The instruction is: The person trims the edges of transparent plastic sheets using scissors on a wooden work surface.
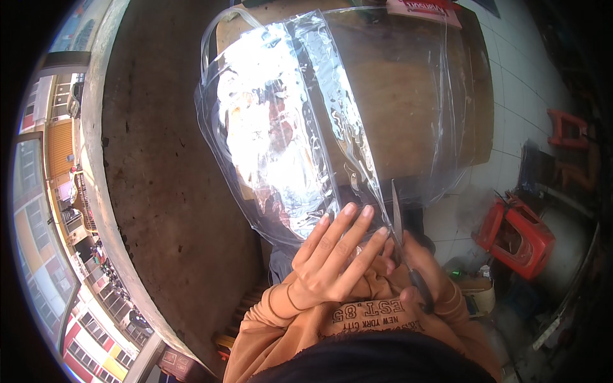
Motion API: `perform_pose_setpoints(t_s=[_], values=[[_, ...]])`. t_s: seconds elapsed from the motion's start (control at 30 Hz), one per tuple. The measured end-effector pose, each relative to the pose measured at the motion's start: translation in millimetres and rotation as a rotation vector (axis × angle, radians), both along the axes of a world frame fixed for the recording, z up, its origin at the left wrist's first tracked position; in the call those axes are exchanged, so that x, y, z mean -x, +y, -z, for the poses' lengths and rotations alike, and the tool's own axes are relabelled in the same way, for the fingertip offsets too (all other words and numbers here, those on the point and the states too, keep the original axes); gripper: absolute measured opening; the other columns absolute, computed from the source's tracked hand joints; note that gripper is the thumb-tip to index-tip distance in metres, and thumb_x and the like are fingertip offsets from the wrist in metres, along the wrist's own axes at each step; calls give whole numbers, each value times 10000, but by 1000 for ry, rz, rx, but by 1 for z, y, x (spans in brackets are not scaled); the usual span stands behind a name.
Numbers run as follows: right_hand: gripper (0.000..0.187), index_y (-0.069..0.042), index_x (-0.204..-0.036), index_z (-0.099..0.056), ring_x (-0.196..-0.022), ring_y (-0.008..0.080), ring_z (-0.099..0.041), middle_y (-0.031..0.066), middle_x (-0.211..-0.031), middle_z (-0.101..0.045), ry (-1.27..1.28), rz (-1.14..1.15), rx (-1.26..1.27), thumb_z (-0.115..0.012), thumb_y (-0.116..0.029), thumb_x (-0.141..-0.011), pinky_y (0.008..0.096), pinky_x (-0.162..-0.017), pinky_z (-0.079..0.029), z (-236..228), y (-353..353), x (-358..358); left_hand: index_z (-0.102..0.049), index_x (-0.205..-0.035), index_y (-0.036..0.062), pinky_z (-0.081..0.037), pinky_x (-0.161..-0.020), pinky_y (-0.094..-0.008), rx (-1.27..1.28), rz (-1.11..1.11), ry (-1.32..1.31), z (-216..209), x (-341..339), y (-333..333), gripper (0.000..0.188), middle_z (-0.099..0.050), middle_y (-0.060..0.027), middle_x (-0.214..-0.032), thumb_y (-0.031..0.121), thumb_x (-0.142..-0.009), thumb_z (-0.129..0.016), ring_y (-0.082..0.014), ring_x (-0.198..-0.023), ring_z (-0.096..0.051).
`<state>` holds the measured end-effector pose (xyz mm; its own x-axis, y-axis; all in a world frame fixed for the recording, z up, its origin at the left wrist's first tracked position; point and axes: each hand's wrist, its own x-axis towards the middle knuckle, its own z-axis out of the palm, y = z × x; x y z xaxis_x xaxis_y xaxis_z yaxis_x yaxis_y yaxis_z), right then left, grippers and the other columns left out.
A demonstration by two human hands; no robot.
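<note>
A large clear plastic sheet point(345, 137) lies in front of me, its left part washed out by strong glare and a shiny folded strip running down its middle. My left hand point(338, 255) rests at the sheet's near edge, fingers stretched and spread, palm down. Scissors point(397, 214) with dark handles are in my right hand point(423, 265), just right of the left fingertips. Their blades point away from me along the strip's near end. Whether the blades touch the plastic I cannot tell.
Under the sheet is a brown wooden tabletop point(477, 96); a red and pink packet point(424, 11) lies at its far edge. Left of it runs a long brown surface point(156, 166) beside a window. Red plastic stools point(520, 239) stand on the tiled floor at right.
</note>
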<state>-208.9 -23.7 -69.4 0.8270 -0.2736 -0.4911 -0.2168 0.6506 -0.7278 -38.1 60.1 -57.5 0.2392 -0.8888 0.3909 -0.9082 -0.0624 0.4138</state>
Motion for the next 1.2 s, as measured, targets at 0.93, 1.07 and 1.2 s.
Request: perform_pose_setpoints(t_s=[0.93,1.07,1.2], values=[[762,10,-1018,-453,-697,104,-438,30,-794,-440,-5,-93,149,-834,-482,-580,231,-624,-379,1,-9,-4,-700,-912,135,-458,-897,-365,-24,-3,29,-4,-2,2,197,-684,-92,-975,126,-776,-558,-272,-1009,-631],[758,5,-1024,-450,-704,104,-433,28,-800,-435,-48,-85,141,-834,-478,-585,229,-630,-376,5,-7,-2,-699,-913,132,-457,-898,-367,-26,-2,27,-3,-2,3,201,-682,-92,-982,121,-779,-550,-273,-1013,-628],[739,3,-1032,-452,-717,101,-426,27,-806,-432,-20,-62,264,-833,-458,-599,227,-637,-373,4,-3,-5,-699,-916,133,-458,-899,-368,-37,-10,22,-3,-2,3,209,-681,-91,-994,112,-771,-549,-272,-1018,-626]])
